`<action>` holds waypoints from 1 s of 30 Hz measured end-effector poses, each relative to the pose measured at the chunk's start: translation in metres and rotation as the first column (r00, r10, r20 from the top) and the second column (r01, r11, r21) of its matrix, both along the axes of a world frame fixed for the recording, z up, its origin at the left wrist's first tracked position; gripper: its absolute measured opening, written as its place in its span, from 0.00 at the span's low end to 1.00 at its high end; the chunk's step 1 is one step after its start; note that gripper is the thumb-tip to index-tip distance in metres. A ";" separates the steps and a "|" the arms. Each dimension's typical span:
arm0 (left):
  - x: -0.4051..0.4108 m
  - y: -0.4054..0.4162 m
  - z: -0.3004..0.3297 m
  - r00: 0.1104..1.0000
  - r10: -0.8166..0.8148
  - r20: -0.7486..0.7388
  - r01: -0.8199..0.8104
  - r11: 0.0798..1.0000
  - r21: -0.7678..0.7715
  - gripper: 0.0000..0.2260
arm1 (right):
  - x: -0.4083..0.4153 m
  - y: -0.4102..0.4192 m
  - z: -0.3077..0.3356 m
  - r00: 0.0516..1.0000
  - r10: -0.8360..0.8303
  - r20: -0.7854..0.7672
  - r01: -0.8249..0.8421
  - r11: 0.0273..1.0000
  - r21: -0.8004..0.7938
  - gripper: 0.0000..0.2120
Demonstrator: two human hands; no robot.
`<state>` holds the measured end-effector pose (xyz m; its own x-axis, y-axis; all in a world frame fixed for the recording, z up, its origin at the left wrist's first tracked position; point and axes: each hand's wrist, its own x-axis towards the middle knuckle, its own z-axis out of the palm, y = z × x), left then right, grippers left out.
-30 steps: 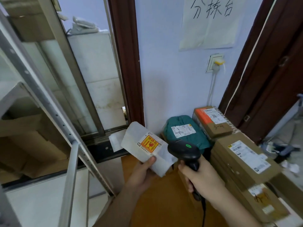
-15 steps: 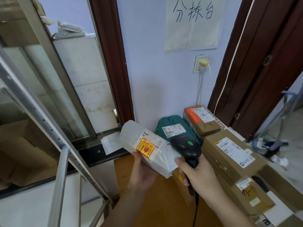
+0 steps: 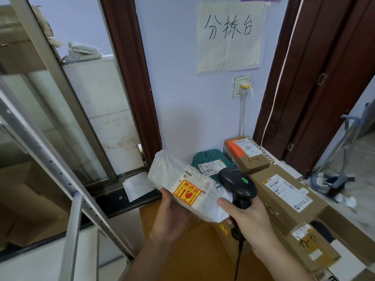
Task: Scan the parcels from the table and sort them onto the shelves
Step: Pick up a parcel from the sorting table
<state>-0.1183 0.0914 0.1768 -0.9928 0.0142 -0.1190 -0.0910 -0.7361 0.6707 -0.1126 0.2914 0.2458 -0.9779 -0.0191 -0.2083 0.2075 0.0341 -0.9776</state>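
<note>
A metal shelf frame (image 3: 50, 159) stands at the left. The wooden surface (image 3: 178, 250) carries stacked brown boxes (image 3: 284, 195) along the right, with a green bag (image 3: 211, 161) by the wall behind them. Above the surface, the left hand (image 3: 170, 218) holds a white parcel (image 3: 182, 183) from below, thumb on its near edge beside a red-and-yellow sticker (image 3: 187, 192). The right hand (image 3: 247, 218) has its fingers curled tight round a black scanner (image 3: 237, 184), whose head touches the parcel's right end.
</note>
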 end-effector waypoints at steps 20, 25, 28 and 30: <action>-0.009 -0.035 0.074 0.983 0.116 0.143 0.008 0.748 -0.664 0.22 | -0.005 0.015 -0.003 0.980 -0.168 -0.106 0.183 0.970 0.159 0.11; -0.015 -0.031 0.082 0.973 0.113 0.201 0.047 0.754 -0.655 0.19 | -0.004 0.012 0.002 0.981 -0.133 -0.140 0.163 0.958 0.238 0.11; -0.017 -0.029 0.076 0.969 0.189 0.157 -0.051 0.781 -0.622 0.15 | 0.000 0.010 0.009 0.976 -0.138 -0.168 0.175 0.958 0.226 0.10; -0.017 -0.027 0.070 0.969 0.218 0.120 -0.106 0.796 -0.596 0.15 | 0.006 0.008 0.015 0.987 -0.080 -0.141 0.107 0.974 0.198 0.07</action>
